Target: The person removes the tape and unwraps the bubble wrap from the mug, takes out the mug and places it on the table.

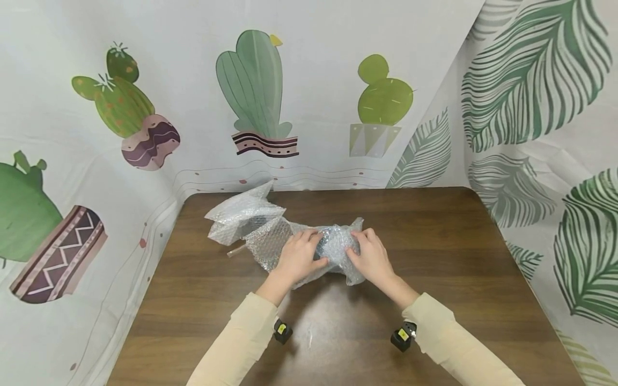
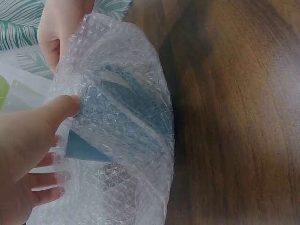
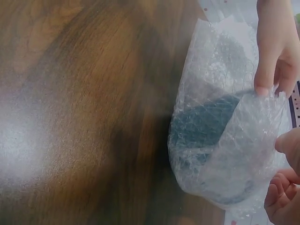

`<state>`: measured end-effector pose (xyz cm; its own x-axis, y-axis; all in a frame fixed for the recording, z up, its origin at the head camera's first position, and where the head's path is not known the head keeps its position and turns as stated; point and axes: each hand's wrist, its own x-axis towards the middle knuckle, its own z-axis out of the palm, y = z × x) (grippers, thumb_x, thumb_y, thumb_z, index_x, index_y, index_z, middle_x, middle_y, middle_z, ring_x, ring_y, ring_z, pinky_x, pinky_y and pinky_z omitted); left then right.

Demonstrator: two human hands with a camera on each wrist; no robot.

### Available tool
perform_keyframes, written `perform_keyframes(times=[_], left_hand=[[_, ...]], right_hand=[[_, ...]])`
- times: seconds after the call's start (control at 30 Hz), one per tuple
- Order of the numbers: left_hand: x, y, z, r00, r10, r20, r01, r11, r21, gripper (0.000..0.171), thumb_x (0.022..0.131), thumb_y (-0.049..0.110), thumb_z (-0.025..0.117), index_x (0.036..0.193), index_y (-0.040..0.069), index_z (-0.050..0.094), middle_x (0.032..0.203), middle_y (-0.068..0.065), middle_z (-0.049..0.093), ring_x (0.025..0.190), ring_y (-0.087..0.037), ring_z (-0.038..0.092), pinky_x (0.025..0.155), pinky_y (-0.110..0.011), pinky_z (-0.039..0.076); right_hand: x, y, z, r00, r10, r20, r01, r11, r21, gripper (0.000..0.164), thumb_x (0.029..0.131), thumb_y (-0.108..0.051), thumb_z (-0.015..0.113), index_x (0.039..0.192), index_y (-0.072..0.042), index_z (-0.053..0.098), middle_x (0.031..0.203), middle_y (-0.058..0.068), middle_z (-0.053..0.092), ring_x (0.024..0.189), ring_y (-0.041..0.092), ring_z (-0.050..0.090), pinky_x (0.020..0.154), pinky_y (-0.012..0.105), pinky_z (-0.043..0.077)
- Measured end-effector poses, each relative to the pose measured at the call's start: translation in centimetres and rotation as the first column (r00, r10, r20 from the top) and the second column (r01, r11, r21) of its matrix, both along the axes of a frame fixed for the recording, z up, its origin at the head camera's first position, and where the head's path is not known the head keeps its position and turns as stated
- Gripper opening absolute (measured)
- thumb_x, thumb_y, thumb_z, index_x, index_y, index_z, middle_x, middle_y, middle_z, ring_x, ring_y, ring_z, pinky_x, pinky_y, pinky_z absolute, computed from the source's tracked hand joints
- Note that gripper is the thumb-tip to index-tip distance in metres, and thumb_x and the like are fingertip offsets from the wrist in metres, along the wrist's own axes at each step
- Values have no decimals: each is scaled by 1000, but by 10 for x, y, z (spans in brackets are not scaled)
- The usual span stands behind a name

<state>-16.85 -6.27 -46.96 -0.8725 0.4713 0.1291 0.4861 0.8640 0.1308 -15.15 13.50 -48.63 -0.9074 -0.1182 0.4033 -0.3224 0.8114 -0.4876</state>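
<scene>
A blue object (image 2: 86,149), its kind hidden by the wrapping, lies inside a sheet of clear bubble wrap (image 1: 338,244) near the middle of the table. From the left side of the bundle, my left hand (image 1: 300,254) grips the wrap with its thumb on the near face and its fingers beyond. My right hand (image 1: 373,257) holds the wrap at the bundle's right end, thumb against the plastic. In the right wrist view, the dark blue-green of the object (image 3: 204,122) shows through the overlapping layers.
A loose, crumpled length of bubble wrap (image 1: 246,214) trails left toward the table's back edge. The brown wooden table (image 1: 425,230) meets a wall cloth (image 1: 318,96) printed with cacti and leaves. Small black wrist cameras (image 1: 282,331) hang below both sleeves.
</scene>
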Motion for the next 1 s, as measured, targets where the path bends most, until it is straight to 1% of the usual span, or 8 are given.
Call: perform_keyframes(times=[0.2, 0.33, 0.43, 0.53, 0.7, 0.83, 1.0], left_hand=[[0, -1, -3, 999, 4, -32, -3, 1000, 8, 66, 76, 52, 67, 126, 11, 55, 131, -7, 51, 115, -26, 51, 99, -38, 41], [-1, -1, -6, 999, 5, -47, -5, 1000, 16, 66, 76, 52, 67, 126, 12, 55, 130, -6, 52, 115, -25, 52, 99, -37, 41], [-2, -1, -7, 998, 1, -59, 1, 1000, 30, 65, 75, 50, 68, 125, 11, 56, 128, -6, 53, 114, -25, 52, 98, -37, 42], [-2, -1, -8, 998, 1, -60, 2, 999, 49, 64, 74, 49, 69, 124, 10, 57, 127, -6, 54, 113, -25, 53, 97, -37, 43], [-1, 0, -7, 999, 25, -26, -23, 997, 75, 65, 74, 48, 70, 125, 11, 56, 128, -6, 53, 115, -26, 52, 96, -39, 44], [0, 0, -6, 999, 43, -4, -43, 995, 94, 64, 74, 48, 71, 125, 12, 56, 129, -5, 53, 116, -27, 52, 94, -40, 46], [2, 0, -5, 999, 39, -2, -39, 994, 100, 63, 75, 47, 70, 125, 11, 56, 129, -6, 52, 117, -27, 52, 93, -41, 47]], right_hand=[[0, -3, 0, 998, 17, -60, -16, 1000, 15, 43, 71, -9, 75, 110, 2, 60, 89, 15, 55, 77, 29, 55, 67, 42, 50], [2, -6, 0, 994, 60, -93, -57, 998, 40, 34, 72, -5, 75, 102, -1, 61, 91, 13, 53, 78, 28, 55, 66, 40, 50], [5, -8, 2, 991, 83, -101, -78, 995, 60, 27, 72, -4, 74, 97, -2, 62, 90, 11, 53, 76, 27, 55, 63, 37, 49], [8, -10, 6, 992, 91, -86, -84, 993, 79, 27, 73, -6, 73, 97, -1, 63, 88, 11, 54, 75, 27, 56, 63, 38, 49], [14, -12, 12, 993, 100, -65, -93, 989, 114, 34, 73, -15, 74, 102, 0, 64, 90, 13, 56, 77, 29, 58, 65, 42, 51], [19, -13, 14, 993, 108, -37, -102, 985, 139, 39, 73, -20, 74, 105, 1, 64, 97, 14, 58, 81, 30, 59, 69, 44, 52], [23, -15, 16, 993, 117, 30, -120, 980, 157, 48, 73, -28, 74, 110, 2, 62, 107, 16, 56, 87, 33, 57, 74, 44, 51]])
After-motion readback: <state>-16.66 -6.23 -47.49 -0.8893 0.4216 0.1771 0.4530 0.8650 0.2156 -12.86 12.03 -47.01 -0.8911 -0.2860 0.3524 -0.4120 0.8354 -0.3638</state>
